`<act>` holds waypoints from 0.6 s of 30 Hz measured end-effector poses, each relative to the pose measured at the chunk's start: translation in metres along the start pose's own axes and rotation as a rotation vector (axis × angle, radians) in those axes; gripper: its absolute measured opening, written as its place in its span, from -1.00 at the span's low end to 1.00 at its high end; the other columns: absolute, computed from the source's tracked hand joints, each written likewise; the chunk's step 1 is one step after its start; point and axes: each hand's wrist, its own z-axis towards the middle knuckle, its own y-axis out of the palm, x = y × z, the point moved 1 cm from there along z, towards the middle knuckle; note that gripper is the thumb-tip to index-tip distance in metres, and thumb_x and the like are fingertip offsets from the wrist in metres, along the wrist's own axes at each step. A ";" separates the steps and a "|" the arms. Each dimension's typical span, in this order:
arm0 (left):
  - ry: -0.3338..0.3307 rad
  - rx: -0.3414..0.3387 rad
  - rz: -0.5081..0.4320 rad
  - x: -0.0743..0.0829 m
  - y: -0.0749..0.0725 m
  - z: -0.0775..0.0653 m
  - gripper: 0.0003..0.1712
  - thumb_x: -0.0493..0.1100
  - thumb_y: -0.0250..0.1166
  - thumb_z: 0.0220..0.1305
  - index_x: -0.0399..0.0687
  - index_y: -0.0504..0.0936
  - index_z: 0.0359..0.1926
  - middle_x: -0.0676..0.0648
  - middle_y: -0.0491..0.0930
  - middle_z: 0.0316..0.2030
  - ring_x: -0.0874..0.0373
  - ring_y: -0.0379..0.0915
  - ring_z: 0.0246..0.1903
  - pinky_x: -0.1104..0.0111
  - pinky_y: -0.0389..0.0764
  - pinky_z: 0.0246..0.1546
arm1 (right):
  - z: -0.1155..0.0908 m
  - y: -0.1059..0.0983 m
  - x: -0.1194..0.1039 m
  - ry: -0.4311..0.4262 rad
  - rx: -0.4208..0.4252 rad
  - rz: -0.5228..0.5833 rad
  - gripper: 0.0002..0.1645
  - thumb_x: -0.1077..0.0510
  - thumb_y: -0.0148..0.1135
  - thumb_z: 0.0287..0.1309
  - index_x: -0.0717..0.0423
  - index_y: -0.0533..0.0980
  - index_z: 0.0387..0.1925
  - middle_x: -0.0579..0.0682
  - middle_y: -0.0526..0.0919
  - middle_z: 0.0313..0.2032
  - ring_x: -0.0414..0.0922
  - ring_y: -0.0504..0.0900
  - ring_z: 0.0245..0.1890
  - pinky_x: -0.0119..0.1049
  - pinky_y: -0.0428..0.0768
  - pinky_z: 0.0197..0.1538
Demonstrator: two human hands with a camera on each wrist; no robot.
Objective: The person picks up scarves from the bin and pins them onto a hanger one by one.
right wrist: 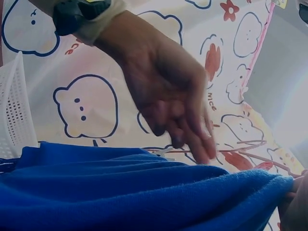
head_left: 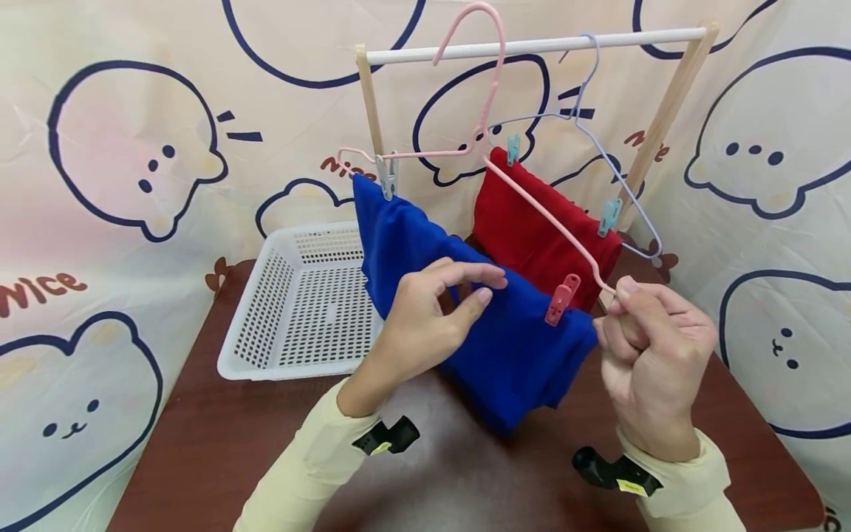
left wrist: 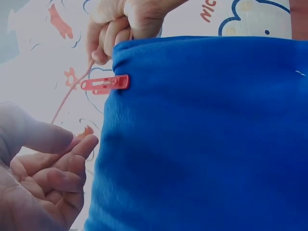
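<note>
A blue cloth point(head_left: 512, 355) hangs from a pink hanger point(head_left: 501, 44). One grey clothespin point(head_left: 386, 177) clips its far left end and a red clothespin point(head_left: 562, 299) stands on its near right part. My right hand point(head_left: 654, 347) pinches the hanger's right end between thumb and fingers, close to the cloth's corner. In front of the cloth is my left hand point(head_left: 428, 307), thumb and forefinger apart with nothing between them. From the left wrist, the left hand point(left wrist: 48, 178) appears beside the cloth's edge, below the red clothespin point(left wrist: 106, 84).
Behind, a lavender hanger point(head_left: 586, 77) on the rack's white bar point(head_left: 425, 54) carries a red cloth point(head_left: 518, 229) with two teal clothespins point(head_left: 609, 216). A white perforated basket point(head_left: 286, 369) sits at the left on the brown table point(head_left: 219, 443). Printed curtain surrounds the table.
</note>
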 end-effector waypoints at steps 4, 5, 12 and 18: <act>-0.035 0.046 -0.041 -0.014 -0.005 -0.011 -0.79 -0.11 0.20 0.25 0.08 0.64 -0.11 0.18 0.65 -0.19 0.31 0.48 -0.22 0.39 0.53 -0.42 | 0.000 -0.003 -0.002 -0.005 0.010 0.010 -0.74 0.51 -0.11 0.20 0.61 0.44 -0.53 0.01 0.13 -0.82 -0.17 0.04 -0.91 -0.42 -0.10 -0.82; -0.046 0.056 -0.053 -0.017 -0.006 -0.014 -0.80 -0.11 0.21 0.24 0.06 0.64 -0.12 0.17 0.65 -0.20 0.30 0.50 -0.23 0.40 0.52 -0.44 | 0.000 -0.004 -0.003 -0.009 0.016 0.008 -0.74 0.51 -0.10 0.20 0.62 0.44 -0.52 0.01 0.12 -0.82 -0.17 0.04 -0.91 -0.42 -0.10 -0.81; -0.111 0.094 -0.136 -0.039 -0.007 -0.035 -0.85 -0.17 0.23 0.22 -0.04 0.61 -0.19 0.04 0.71 -0.37 0.18 0.56 -0.43 0.47 0.32 -0.64 | 0.000 -0.013 -0.010 -0.029 0.064 0.034 -0.74 0.52 -0.10 0.19 0.64 0.44 -0.52 0.02 0.11 -0.83 -0.17 0.04 -0.92 -0.44 -0.12 -0.81; -0.164 0.121 -0.161 -0.052 -0.005 -0.049 -0.85 -0.27 0.25 0.17 -0.04 0.61 -0.21 -0.06 0.70 -0.45 0.24 0.48 -0.60 0.46 0.30 -0.69 | 0.004 -0.019 -0.015 -0.063 0.095 0.048 -0.75 0.54 -0.10 0.17 0.67 0.41 -0.55 0.02 0.09 -0.84 -0.17 0.01 -0.92 -0.45 -0.14 -0.80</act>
